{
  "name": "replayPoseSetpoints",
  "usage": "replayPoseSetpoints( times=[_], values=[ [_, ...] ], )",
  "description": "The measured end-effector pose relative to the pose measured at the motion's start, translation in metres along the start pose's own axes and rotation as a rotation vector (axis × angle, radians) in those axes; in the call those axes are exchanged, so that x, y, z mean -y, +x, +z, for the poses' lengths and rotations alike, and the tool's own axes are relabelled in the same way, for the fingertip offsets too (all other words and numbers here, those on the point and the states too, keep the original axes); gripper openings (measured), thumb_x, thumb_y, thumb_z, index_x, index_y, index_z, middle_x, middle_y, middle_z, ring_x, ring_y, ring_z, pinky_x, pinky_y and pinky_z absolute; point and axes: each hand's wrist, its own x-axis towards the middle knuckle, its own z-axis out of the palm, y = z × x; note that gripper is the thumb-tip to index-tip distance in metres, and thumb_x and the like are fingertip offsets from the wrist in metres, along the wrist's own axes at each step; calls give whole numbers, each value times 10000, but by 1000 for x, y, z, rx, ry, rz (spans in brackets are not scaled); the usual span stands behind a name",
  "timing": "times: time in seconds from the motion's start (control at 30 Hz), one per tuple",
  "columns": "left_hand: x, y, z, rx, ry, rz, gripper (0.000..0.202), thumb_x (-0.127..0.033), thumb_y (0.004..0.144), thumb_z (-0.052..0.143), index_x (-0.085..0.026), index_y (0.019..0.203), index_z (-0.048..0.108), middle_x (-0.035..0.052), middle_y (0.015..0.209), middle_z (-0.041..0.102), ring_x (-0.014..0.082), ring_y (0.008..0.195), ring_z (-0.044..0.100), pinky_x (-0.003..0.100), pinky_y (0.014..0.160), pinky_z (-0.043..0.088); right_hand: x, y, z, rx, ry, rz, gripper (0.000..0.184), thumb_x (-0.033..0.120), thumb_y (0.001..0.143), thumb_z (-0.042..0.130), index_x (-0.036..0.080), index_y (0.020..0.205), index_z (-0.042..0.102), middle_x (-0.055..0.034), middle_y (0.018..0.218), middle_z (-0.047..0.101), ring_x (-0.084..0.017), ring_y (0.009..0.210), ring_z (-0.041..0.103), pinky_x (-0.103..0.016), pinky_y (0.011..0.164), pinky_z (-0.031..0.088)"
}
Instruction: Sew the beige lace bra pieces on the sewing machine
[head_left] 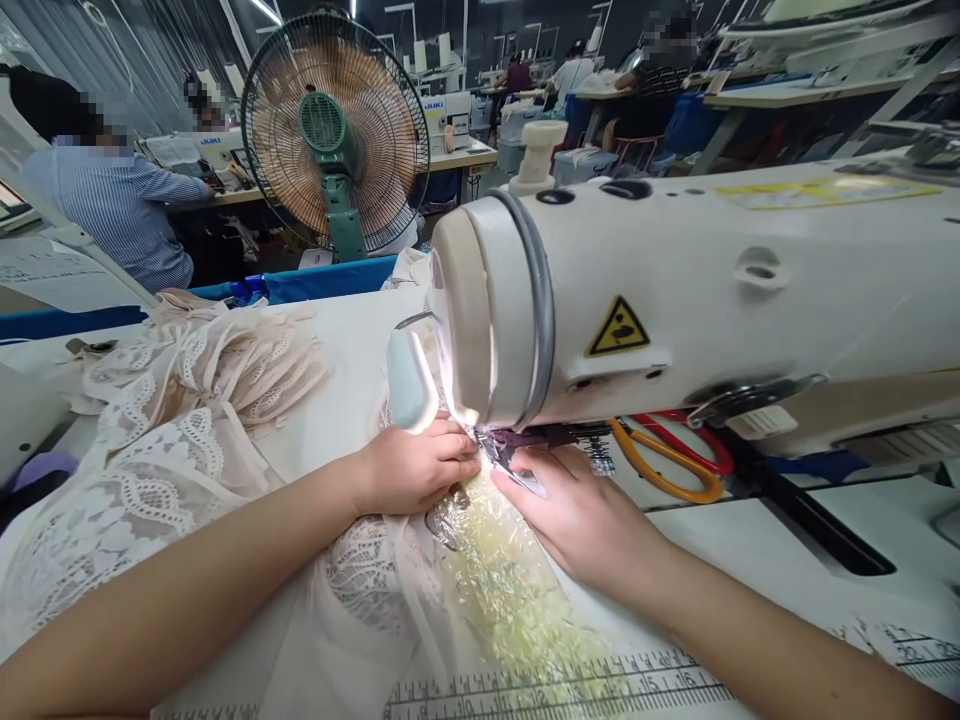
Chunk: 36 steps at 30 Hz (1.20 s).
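My left hand [420, 466] is closed, its fingers bent together on a pale lace garment [367, 570] just left of the sewing machine's needle area. On the other side of the presser foot, my right hand [574, 500] is closed, thumb and forefinger together beside a small shiny piece; what they pinch cannot be made out. The machine head [637, 290] reaches over both hands, and its lamp lights the spot between them. A light teal guard [411, 380] stands by my left fingers. Crinkled, clear yellowish film or tape [510, 580] covers the machine bed below the hands.
A heap of cream lace pieces [187, 380] lies at left. Orange-handled scissors [667, 465] and a red handle sit under the machine arm. A printed ruler strip [555, 685] crosses the front. Behind stand a large fan [334, 130] and a person in a striped shirt [112, 215].
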Motion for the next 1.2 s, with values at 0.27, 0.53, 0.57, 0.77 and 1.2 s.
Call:
replayPoseSetpoints(
  times=[0.27,0.53,0.57,0.77,1.2],
  values=[
    [8,-2,2,-42,76,-23,310,-201,911,374,-137,1077,628,83,1039,656,218,954,582,338,757,512,-2,-2,1,59,13,2,389,31,644,463,177,959,640,-99,880,588,-226,741,499,-310,586,405],
    [18,-6,4,60,119,-179,282,-244,899,413,-186,1053,641,93,1105,621,230,911,595,366,716,508,-4,-5,7,109,85,15,351,86,712,492,184,1030,604,-98,949,556,-233,833,494,-309,634,422],
    [18,-7,3,72,116,-201,281,-251,898,419,-190,1066,636,98,1115,612,240,933,587,390,743,501,-5,-4,7,113,93,17,334,91,729,486,183,1028,602,-99,956,554,-231,841,493,-317,655,427],
    [-13,-19,-35,-12,-158,-260,243,-276,888,474,-223,1081,611,87,1172,570,226,1057,527,378,860,459,5,-5,-11,75,228,-6,213,100,787,466,157,931,612,-107,971,581,-245,924,506,-382,781,451],
    [-31,9,-46,8,-582,-684,272,-309,817,487,-157,592,501,4,655,537,129,663,527,224,627,433,93,-44,-8,98,1028,328,402,353,826,559,246,1213,540,-105,1230,533,-236,1090,533,-368,881,457]
  ],
)
